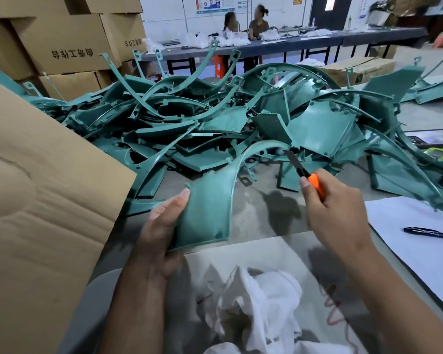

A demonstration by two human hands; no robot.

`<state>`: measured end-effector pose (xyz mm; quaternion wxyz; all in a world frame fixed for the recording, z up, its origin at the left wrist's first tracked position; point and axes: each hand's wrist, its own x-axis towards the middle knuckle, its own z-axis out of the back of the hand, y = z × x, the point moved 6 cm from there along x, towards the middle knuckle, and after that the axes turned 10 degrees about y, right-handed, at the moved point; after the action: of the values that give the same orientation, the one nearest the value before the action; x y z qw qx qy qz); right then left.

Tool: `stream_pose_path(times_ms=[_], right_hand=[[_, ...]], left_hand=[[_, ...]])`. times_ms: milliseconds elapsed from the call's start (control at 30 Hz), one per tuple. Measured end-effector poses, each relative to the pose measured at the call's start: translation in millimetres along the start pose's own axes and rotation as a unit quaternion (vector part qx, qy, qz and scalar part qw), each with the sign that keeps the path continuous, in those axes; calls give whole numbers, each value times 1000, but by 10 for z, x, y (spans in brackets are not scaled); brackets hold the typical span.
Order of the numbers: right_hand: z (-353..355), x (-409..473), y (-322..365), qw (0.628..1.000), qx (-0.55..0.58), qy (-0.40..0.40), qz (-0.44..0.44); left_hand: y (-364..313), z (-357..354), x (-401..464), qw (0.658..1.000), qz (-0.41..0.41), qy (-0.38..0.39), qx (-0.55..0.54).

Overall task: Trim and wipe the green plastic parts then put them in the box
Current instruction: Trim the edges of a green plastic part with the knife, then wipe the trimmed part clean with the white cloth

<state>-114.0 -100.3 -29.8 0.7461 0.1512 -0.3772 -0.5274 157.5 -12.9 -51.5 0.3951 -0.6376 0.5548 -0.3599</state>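
Tabletop: held green part (210, 200) arcs up, away, rightward.

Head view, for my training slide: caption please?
Left hand holds green part; right hand trims with orange knife.

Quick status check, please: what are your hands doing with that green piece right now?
Left hand holds green part. Right hand grips orange knife, blade at the part's curved tip. White cloth waiting below. Nothing blocking.

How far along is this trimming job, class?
Nothing visibly finished: no boxed parts show. In hand: the left hand holds a green plastic part while the right hand puts an orange utility knife to it. Left: wiping with the white cloth, boxing, and the pile.
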Motion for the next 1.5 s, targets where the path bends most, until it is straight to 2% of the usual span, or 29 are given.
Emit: stream_pose_path(times_ms=[133, 233, 300, 333, 367, 400, 433, 467, 500, 533, 567, 633, 700, 767, 833, 867, 933, 1000, 1100, 1200, 1300, 1400, 1433, 1500], right_hand=[[-53, 14, -7, 984, -157, 83, -19], [-157, -33, 51, 958, -208, 193, -39], [-175, -38, 129, 942, -256, 216, 7], [-164, -39, 212, 946, -224, 231, 45], [-156, -59, 311, 949, -132, 272, 85], [-171, -107, 403, 931, 3, 346, 114], [-222, -196, 488, 882, 129, 435, 127], [-285, -303, 548, 823, 192, 519, 127], [-342, -415, 581, 782, 191, 579, 128], [-396, -507, 592, 758, 164, 617, 132], [-458, -564, 588, 752, 134, 630, 144], [-523, -527, 587, 779, 133, 594, 148], [-523, -411, 582, 820, 205, 520, 128], [-497, -285, 517, 858, 289, 416, 85], [-439, -188, 428, 896, 318, 303, 58], [-400, -163, 417, 910, 318, 258, 65], [-355, -134, 430, 914, 338, 208, 81], [-355, -123, 411, 908, 362, 193, 82], [-337, -125, 378, 924, 331, 172, 85], [-280, -128, 413, 945, 259, 160, 118], [-189, -154, 505, 972, 120, 100, 175], [-124, -140, 479, 982, 93, 59, 153], [-139, -125, 456, 979, 121, 81, 141], [-262, -145, 453, 949, 200, 217, 110]], left_hand=[[-99, 123, 16, 985, -97, -129, 67], [-130, 91, 22, 974, -139, -134, 115], [-120, 81, 42, 972, -149, -114, 140], [-112, 86, 52, 971, -153, -106, 150], [-112, 96, 61, 968, -159, -100, 164], [-121, 101, 65, 964, -167, -97, 185], [-139, 107, 66, 957, -175, -95, 211], [-160, 108, 61, 950, -184, -94, 232], [-175, 106, 54, 945, -195, -94, 246], [-191, 113, 47, 940, -205, -98, 253], [-209, 128, 39, 936, -215, -107, 256], [-239, 143, 21, 933, -229, -121, 249], [-243, 146, 18, 940, -224, -118, 229], [-238, 155, 15, 946, -222, -112, 210], [-224, 133, 18, 948, -219, -95, 212], [-213, 112, 26, 948, -214, -84, 221], [-168, 62, 51, 949, -202, -57, 235], [-117, 20, 75, 951, -190, -36, 240], [-89, -3, 89, 955, -187, -23, 229], [-85, 2, 92, 954, -188, -17, 233], [-98, -21, 80, 945, -206, -21, 254], [-176, 40, 51, 933, -231, -57, 269], [-208, 61, 36, 930, -241, -65, 270], [-247, 92, 19, 926, -251, -74, 273]])
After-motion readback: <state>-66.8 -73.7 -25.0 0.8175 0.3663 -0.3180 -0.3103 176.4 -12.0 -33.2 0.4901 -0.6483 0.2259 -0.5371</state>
